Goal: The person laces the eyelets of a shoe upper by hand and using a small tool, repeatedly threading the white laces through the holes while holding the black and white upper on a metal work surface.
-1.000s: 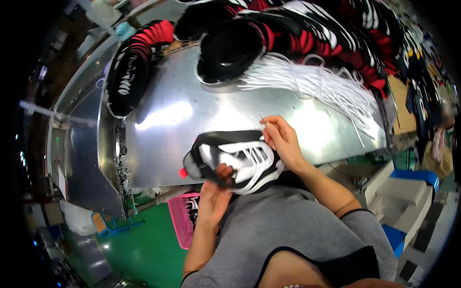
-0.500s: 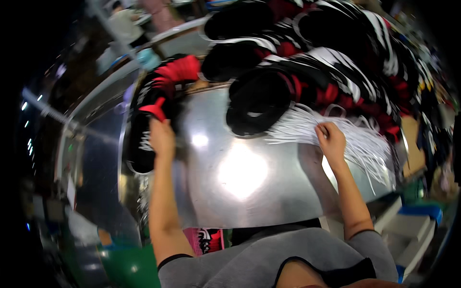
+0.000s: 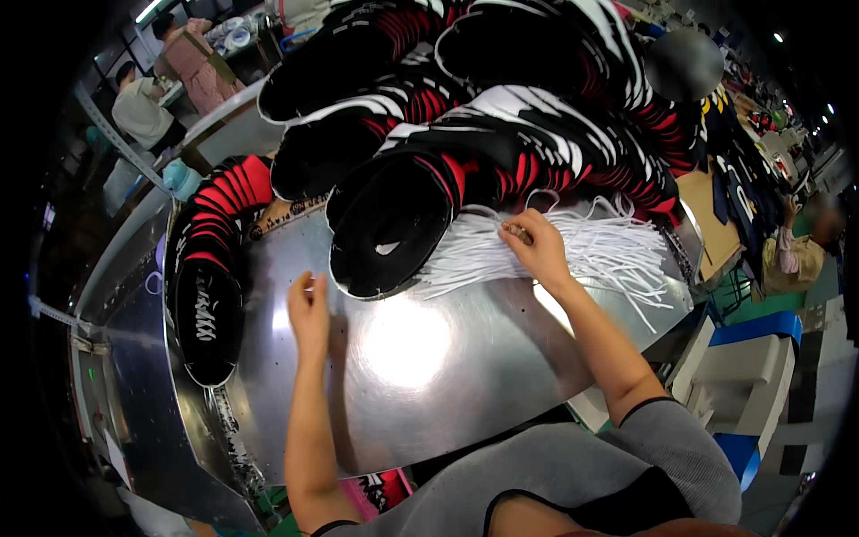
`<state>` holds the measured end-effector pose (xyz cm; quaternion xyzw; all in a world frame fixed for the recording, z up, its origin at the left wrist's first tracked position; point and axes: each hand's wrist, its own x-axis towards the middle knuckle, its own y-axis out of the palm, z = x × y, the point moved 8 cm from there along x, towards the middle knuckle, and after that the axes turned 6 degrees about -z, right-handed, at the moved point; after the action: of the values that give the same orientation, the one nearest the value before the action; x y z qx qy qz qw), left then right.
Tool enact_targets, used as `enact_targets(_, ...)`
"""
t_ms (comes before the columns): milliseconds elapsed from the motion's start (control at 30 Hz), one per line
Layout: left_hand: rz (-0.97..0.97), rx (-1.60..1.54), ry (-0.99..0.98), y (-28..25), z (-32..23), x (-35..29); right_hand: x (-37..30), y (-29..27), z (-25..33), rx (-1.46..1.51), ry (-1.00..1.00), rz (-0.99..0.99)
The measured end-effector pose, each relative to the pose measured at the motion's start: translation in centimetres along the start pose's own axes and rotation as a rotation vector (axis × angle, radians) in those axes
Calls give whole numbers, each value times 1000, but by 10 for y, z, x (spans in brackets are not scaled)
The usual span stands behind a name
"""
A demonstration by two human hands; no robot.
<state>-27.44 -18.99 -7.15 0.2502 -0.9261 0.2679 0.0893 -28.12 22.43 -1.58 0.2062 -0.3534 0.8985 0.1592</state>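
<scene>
My left hand (image 3: 309, 311) hovers over the bare metal table between two stacks of shoe uppers. Its fingers are loosely curled and apart, with nothing in them. To its left lies a curved row of black and red shoe uppers (image 3: 210, 309), nested into each other. Right of it, the black opening of a larger nested stack of black, white and red shoe uppers (image 3: 394, 224) faces me. My right hand (image 3: 541, 251) is closed in a pinch above a spread bundle of white shoelaces (image 3: 582, 259); a small brownish thing shows at its fingertips, too small to name.
More stacks of shoe uppers (image 3: 349, 67) fill the far side of the metal table (image 3: 483, 358). A cardboard piece (image 3: 707, 219) stands at the right edge, and a grey and blue plastic bin (image 3: 738, 362) at the lower right. Other people (image 3: 192, 67) work in the background.
My left hand has let go of the black and red stack on the left and moved right of it. My right hand stays over the laces. The whole view has shifted.
</scene>
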Motion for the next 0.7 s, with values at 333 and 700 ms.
enact_targets(333, -309, -394, 203, -54, -117, -32, -18, -107, 120, 483, -101, 68)
enact_targets(700, 170, 257, 736, 30, -193, -258, -93, -186, 223, 2087, -371, 1261)
